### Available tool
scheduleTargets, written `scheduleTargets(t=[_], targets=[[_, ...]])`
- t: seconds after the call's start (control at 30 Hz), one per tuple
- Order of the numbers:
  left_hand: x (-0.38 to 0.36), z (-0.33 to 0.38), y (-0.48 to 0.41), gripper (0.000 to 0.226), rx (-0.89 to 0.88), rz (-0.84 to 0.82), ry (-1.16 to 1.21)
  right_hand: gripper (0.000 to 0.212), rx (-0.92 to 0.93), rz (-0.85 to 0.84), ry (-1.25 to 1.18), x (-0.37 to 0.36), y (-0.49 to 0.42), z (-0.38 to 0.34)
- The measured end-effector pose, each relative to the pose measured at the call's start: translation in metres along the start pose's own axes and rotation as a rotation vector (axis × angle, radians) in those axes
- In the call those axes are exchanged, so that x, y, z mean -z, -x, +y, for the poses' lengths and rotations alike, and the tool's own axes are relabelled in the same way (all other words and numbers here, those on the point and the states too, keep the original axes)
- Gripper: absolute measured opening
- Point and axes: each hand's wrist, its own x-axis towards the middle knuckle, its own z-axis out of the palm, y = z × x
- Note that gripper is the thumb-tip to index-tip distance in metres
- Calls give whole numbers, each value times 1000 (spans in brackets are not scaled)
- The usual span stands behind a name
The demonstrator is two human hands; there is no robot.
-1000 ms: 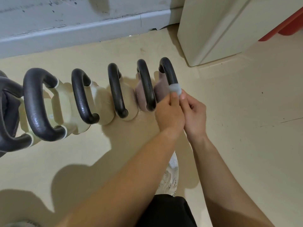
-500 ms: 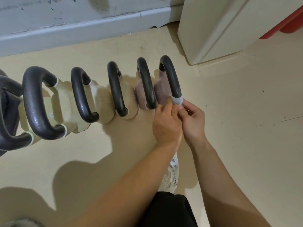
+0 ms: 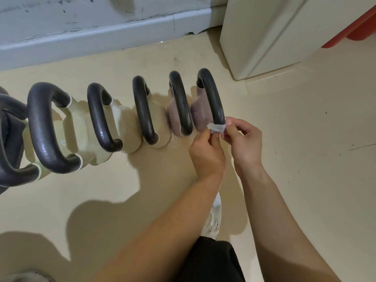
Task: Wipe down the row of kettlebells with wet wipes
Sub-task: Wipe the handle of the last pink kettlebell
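Observation:
Several kettlebells with black handles stand in a row on the floor, cream ones [image 3: 126, 127] to the left and two mauve ones at the right end. The rightmost mauve kettlebell [image 3: 200, 117] has its black handle [image 3: 212, 96] arching toward me. A small white wet wipe [image 3: 216, 127] is wrapped around the near end of that handle. My left hand [image 3: 206, 153] pinches the wipe's left end and my right hand [image 3: 244, 143] pinches its right end.
A grey skirting board [image 3: 101, 35] runs along the wall behind the row. A cream cabinet [image 3: 264, 33] stands at the back right, with something red [image 3: 354, 27] behind it. My white shoe [image 3: 213, 218] and a black trouser leg [image 3: 209, 261] are below my arms.
The wipe has slid down the rightmost handle from its middle to its near end, and both hands moved toward me with it.

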Motion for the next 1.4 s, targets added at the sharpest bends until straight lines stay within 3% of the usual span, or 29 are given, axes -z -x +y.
scheduleTargets(t=[0.2,0.33,0.43,0.57,0.77,0.97,1.17,1.3,1.4], targets=[[-2,22,8,20,294,-28,241,13,-42,68,47,-3,-6,4],[-3,22,8,33,339,14,296,10,-52,112,73,-8,-9,10],[-7,20,2,23,400,97,327,10,-61,133,108,-11,-13,16],[-14,22,-7,11,598,137,457,13,-58,97,116,-11,-15,13],[-9,26,-10,13,673,123,524,15,-93,-55,116,0,-19,4],[7,39,3,10,448,85,430,15,-46,-120,17,10,-13,-26],[23,51,-7,25,160,-22,225,22,71,-157,230,4,-27,-55],[25,52,-10,18,-61,-36,45,9,130,-113,210,1,-28,-57],[29,51,-13,11,-260,-45,-78,11,191,-57,129,1,-22,-50]])
